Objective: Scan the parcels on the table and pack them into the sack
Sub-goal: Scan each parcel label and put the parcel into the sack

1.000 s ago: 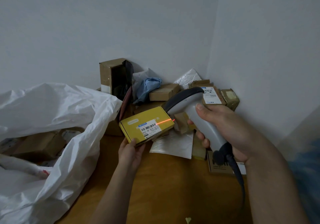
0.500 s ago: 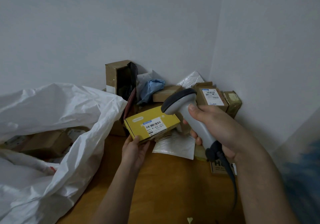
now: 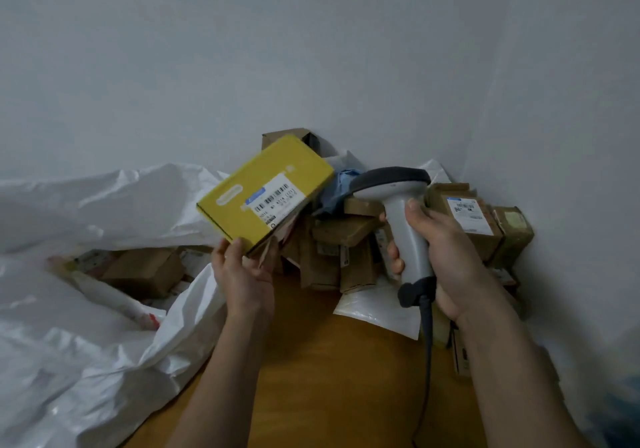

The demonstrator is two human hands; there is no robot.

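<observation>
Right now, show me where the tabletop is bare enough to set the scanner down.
Bare wood lies between the two forearms, bordered by the white sack on the left and the white mailer ahead. The corner pile of parcels is crowded.

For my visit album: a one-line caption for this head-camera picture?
Left hand lifts a yellow parcel toward the white sack; right hand grips the scanner.

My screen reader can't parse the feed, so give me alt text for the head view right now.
The left hand holds a yellow box by its near corner, tilted, label up, above the open white sack. The right hand grips a grey barcode scanner beside it. More brown parcels are piled in the corner of the wooden table.
</observation>
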